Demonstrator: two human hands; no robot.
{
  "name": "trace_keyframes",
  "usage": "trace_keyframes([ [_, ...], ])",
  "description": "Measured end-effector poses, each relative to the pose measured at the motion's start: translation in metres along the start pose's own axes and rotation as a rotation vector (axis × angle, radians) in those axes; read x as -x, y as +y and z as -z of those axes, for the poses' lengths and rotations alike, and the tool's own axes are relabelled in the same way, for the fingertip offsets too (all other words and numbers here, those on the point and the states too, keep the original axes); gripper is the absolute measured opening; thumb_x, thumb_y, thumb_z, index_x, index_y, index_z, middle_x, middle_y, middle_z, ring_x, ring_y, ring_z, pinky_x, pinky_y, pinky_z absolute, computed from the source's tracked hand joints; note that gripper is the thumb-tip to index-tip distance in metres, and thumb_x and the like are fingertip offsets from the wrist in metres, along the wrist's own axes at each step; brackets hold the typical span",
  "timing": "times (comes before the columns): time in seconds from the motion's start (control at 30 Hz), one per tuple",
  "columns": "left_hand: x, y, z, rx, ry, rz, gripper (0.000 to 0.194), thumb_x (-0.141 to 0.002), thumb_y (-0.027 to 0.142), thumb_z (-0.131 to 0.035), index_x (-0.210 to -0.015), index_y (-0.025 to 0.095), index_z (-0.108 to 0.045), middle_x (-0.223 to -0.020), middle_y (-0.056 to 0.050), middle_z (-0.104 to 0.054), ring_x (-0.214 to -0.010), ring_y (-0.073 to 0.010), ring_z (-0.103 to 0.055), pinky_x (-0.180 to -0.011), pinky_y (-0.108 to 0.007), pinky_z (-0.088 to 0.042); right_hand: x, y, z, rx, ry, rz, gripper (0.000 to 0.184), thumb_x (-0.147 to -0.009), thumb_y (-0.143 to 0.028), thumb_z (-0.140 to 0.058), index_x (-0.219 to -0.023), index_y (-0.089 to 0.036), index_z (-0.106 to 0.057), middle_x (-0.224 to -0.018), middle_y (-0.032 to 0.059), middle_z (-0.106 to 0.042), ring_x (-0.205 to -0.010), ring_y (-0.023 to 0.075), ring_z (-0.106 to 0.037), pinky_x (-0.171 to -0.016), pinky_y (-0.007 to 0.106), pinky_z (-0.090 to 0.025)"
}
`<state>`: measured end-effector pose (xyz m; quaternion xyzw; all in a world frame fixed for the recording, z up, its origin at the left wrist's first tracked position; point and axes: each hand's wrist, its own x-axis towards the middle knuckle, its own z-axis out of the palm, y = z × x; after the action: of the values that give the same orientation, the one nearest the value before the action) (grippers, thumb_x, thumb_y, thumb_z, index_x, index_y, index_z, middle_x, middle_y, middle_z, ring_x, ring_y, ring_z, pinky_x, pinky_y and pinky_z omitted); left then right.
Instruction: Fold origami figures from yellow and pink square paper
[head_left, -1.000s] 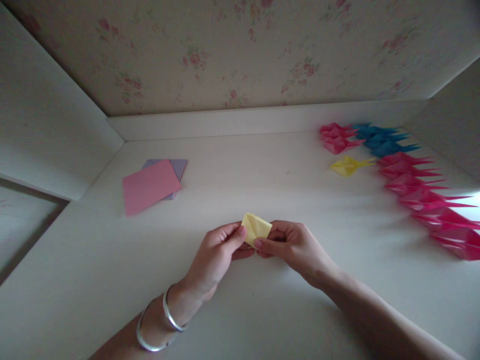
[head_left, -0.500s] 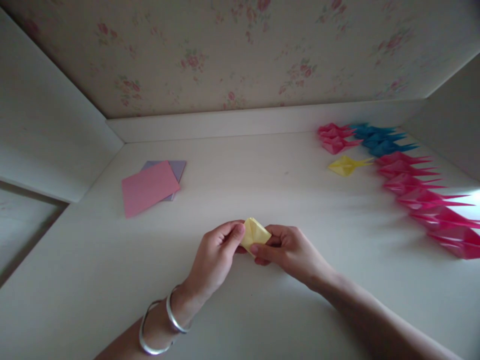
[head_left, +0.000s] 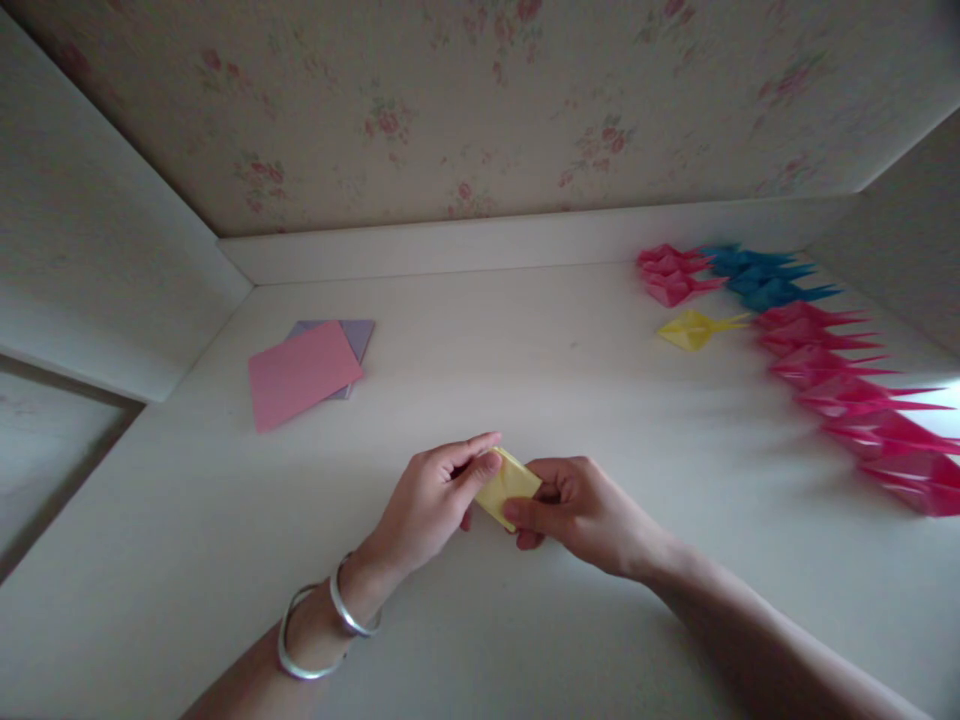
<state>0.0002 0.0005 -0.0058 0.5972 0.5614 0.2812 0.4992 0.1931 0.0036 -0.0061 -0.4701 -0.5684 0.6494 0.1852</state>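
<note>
A small folded yellow paper (head_left: 508, 486) is pinched between both my hands, low over the white table (head_left: 480, 620) near its front middle. My left hand (head_left: 431, 500), with silver bangles on its wrist, grips the paper's left side with thumb and fingers closed. From the right, my right hand (head_left: 581, 510) holds the other side, thumb pressed on top. Part of the paper is hidden behind my fingers.
A pink sheet (head_left: 300, 372) lies on a lilac sheet (head_left: 358, 334) at the back left. Folded pink pieces (head_left: 855, 395), blue pieces (head_left: 765, 275) and a yellow piece (head_left: 694, 329) lie along the right. Walls enclose the table at the back and sides.
Both hands have sunk slightly toward the table with the yellow paper. The paper has turned flatter, and my left fingers have shifted over its top edge.
</note>
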Motion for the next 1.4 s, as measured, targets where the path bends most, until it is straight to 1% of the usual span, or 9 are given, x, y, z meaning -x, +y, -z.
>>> trace_keyframes([
  [0.1, 0.0004, 0.0021, 0.0007, 0.04, -0.051, -0.062, 0.035, -0.093, 0.047, -0.056, -0.102, 0.018, -0.073, -0.071, -0.002, -0.067, -0.056, -0.0145, -0.055, -0.05, -0.023, -0.041, 0.0007, 0.0017, 0.0012, -0.02, -0.058, 0.031, 0.02, -0.084, -0.035, -0.067, -0.078, -0.016, -0.065, -0.069, 0.0037, -0.071, -0.064, 0.0164, -0.069, -0.056, 0.023, -0.048],
  [0.2, 0.0028, 0.0046, 0.0, 0.03, -0.073, -0.132, 0.026, -0.095, 0.043, -0.054, -0.088, 0.019, -0.063, -0.073, 0.0, -0.064, -0.065, -0.0145, -0.057, -0.058, -0.022, -0.042, 0.0015, 0.0036, 0.0021, -0.05, -0.128, 0.043, 0.022, -0.084, -0.038, -0.069, -0.08, -0.017, -0.065, -0.074, 0.0047, -0.071, -0.064, 0.0162, -0.068, -0.057, 0.024, -0.051],
  [0.4, 0.0078, 0.0028, -0.0019, -0.035, 0.008, -0.175, 0.021, -0.098, 0.039, -0.048, -0.091, 0.02, -0.054, -0.069, 0.002, -0.056, -0.06, -0.0135, -0.053, -0.054, -0.022, -0.039, 0.0, 0.0019, 0.0025, -0.117, -0.131, 0.047, 0.032, -0.083, -0.046, -0.07, -0.079, -0.016, -0.062, -0.071, 0.0042, -0.071, -0.064, 0.0153, -0.068, -0.059, 0.023, -0.051],
  [0.53, 0.0081, 0.0032, -0.0025, -0.049, 0.081, -0.204, 0.02, -0.099, 0.037, -0.047, -0.09, 0.02, -0.053, -0.068, 0.003, -0.053, -0.058, -0.0124, -0.048, -0.052, -0.022, -0.036, -0.0005, -0.0011, 0.0021, -0.11, -0.08, 0.062, 0.045, -0.092, -0.057, -0.054, -0.076, -0.016, -0.061, -0.068, 0.0048, -0.07, -0.065, 0.0149, -0.067, -0.062, 0.024, -0.05],
  [0.73, 0.0075, 0.0037, -0.0043, -0.102, 0.092, -0.189, 0.022, -0.099, 0.039, -0.047, -0.093, 0.02, -0.056, -0.073, 0.001, -0.059, -0.062, -0.0129, -0.053, -0.054, -0.021, -0.04, 0.0001, -0.0027, 0.0008, -0.012, 0.033, 0.103, 0.047, -0.096, -0.056, -0.047, -0.073, -0.018, -0.062, -0.068, 0.0041, -0.071, -0.066, 0.0158, -0.067, -0.065, 0.025, -0.05],
  [0.9, 0.0058, 0.0021, -0.0047, -0.158, 0.071, -0.199, 0.029, -0.099, 0.04, -0.049, -0.114, 0.02, -0.063, -0.093, -0.004, -0.072, -0.073, -0.0156, -0.063, -0.063, -0.023, -0.046, 0.0009, -0.0037, 0.0009, 0.067, 0.094, 0.096, 0.047, -0.098, -0.053, -0.044, -0.073, -0.019, -0.065, -0.066, 0.0029, -0.071, -0.063, 0.0149, -0.065, -0.063, 0.024, -0.046],
  [1.0, 0.0049, 0.0026, -0.0044, -0.179, 0.046, -0.217, 0.027, -0.099, 0.039, -0.049, -0.107, 0.02, -0.066, -0.092, -0.003, -0.073, -0.075, -0.0156, -0.064, -0.067, -0.023, -0.046, 0.0003, -0.0019, -0.0003, 0.102, 0.11, 0.114, 0.048, -0.099, -0.051, -0.044, -0.071, -0.018, -0.064, -0.065, 0.0025, -0.07, -0.062, 0.0144, -0.063, -0.062, 0.024, -0.045],
  [1.13, 0.006, 0.0048, -0.0045, -0.198, 0.022, -0.214, 0.027, -0.1, 0.038, -0.048, -0.091, 0.018, -0.064, -0.074, 0.001, -0.067, -0.064, -0.0126, -0.058, -0.059, -0.021, -0.042, 0.0003, 0.0002, -0.003, 0.152, 0.138, 0.159, 0.043, -0.099, -0.046, -0.045, -0.07, -0.018, -0.061, -0.063, 0.0003, -0.064, -0.06, 0.0126, -0.058, -0.058, 0.022, -0.042],
  [1.4, 0.0084, 0.0052, -0.0045, -0.175, -0.033, -0.209, 0.027, -0.1, 0.037, -0.045, -0.089, 0.017, -0.059, -0.067, 0.002, -0.056, -0.057, -0.0109, -0.048, -0.051, -0.022, -0.035, 0.0026, 0.0009, -0.0048, 0.232, 0.161, 0.238, 0.04, -0.098, -0.038, -0.045, -0.063, -0.019, -0.045, -0.059, -0.0045, -0.039, -0.056, 0.0102, -0.036, -0.051, 0.023, -0.029],
])
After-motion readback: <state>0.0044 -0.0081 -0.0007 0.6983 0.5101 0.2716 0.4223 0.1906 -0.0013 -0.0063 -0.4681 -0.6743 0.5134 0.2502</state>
